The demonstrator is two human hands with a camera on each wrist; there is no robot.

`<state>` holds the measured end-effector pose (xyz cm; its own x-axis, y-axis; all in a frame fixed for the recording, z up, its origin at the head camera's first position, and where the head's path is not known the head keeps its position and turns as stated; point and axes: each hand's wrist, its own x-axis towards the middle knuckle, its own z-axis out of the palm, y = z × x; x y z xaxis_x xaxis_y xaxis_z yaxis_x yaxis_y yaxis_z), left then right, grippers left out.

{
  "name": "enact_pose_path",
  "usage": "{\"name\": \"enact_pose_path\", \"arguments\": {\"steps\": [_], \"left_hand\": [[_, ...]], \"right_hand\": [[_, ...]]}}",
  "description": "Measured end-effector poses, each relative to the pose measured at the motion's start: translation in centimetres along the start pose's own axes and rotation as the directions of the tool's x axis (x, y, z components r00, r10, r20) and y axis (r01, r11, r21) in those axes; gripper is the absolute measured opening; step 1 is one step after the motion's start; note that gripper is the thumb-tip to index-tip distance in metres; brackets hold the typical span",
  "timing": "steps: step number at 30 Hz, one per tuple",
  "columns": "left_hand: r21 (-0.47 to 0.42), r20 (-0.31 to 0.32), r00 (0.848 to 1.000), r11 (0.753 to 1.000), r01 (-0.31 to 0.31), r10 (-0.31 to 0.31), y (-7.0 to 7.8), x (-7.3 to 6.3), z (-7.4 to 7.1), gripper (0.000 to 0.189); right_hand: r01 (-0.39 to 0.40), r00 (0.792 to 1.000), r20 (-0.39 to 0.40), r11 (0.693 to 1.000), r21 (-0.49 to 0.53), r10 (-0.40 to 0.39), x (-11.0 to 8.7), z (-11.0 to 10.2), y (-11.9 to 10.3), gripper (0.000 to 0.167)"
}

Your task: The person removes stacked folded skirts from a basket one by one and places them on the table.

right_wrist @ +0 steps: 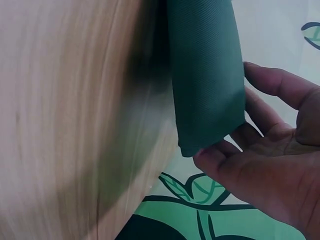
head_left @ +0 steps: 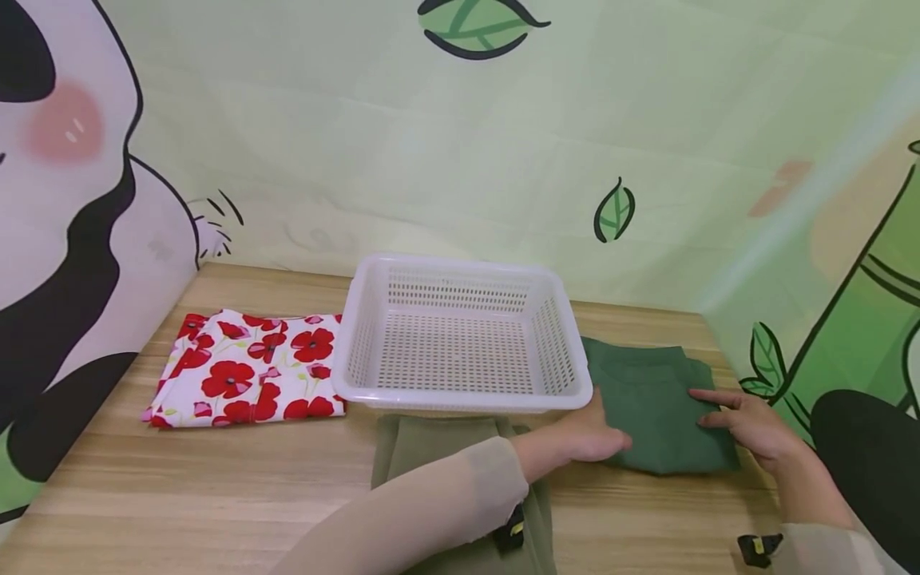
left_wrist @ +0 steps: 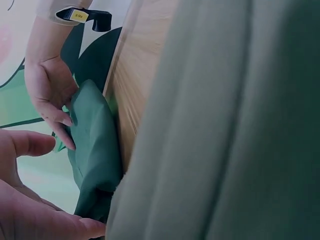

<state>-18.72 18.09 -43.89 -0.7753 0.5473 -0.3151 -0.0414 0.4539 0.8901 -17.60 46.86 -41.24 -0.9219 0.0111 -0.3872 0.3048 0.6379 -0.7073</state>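
Observation:
A folded dark green cloth lies on the table to the right of the white basket. At its left edge is my left hand, fingers touching the side near the basket's corner, thumb held apart. On the opposite edge my right hand rests with extended fingers against the fabric. In the right wrist view the fingers of the right hand touch the end of the green cloth. The left wrist view has the left hand beside the green cloth, where a fold gapes.
A white perforated plastic basket stands mid-table. Left of it lies a folded white cloth with red poppies. An olive cloth lies in front, partly under my left forearm. A printed backdrop rises behind the table.

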Motion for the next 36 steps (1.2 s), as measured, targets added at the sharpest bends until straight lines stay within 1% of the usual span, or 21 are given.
{"name": "enact_pose_path", "arguments": {"steps": [5,12,14,17,22,27,32,36], "left_hand": [[0.021,-0.025,1.000,1.000,-0.011,0.011,-0.1,0.0,0.0,0.100],[0.024,-0.042,0.999,1.000,-0.012,0.013,-0.1,-0.1,0.0,0.103],[0.026,-0.051,0.999,1.000,-0.010,0.011,0.0,-0.4,0.0,0.103],[0.043,-0.043,0.999,0.999,-0.005,0.006,0.1,-0.7,0.0,0.104],[0.101,0.007,1.000,0.995,-0.007,0.007,0.3,-1.3,-0.2,0.101],[0.162,0.062,0.997,0.985,-0.053,0.043,0.7,-2.1,-0.5,0.098],[0.217,0.142,0.986,0.969,-0.116,0.086,1.0,-2.8,-1.1,0.093],[0.226,0.184,0.977,0.963,-0.149,0.108,1.2,-3.3,-1.7,0.087]], "right_hand": [[-0.007,1.000,0.008,1.000,-0.023,0.007,0.1,0.2,-0.1,0.065],[0.006,1.000,-0.003,0.999,-0.043,-0.006,0.1,0.4,-0.1,0.063],[0.007,1.000,-0.007,0.998,-0.055,-0.007,0.0,0.4,-0.1,0.063],[0.007,1.000,-0.008,0.997,-0.073,-0.008,-0.2,0.5,-0.3,0.065],[-0.004,1.000,-0.005,0.992,-0.129,0.003,-0.4,0.6,-0.8,0.075],[-0.013,1.000,-0.012,0.986,-0.168,0.011,-0.5,0.8,-1.6,0.084],[0.019,1.000,-0.020,0.982,-0.186,-0.024,-0.6,1.3,-2.5,0.087],[0.031,0.999,-0.025,0.981,-0.192,-0.037,-0.6,1.6,-3.4,0.088]]}}
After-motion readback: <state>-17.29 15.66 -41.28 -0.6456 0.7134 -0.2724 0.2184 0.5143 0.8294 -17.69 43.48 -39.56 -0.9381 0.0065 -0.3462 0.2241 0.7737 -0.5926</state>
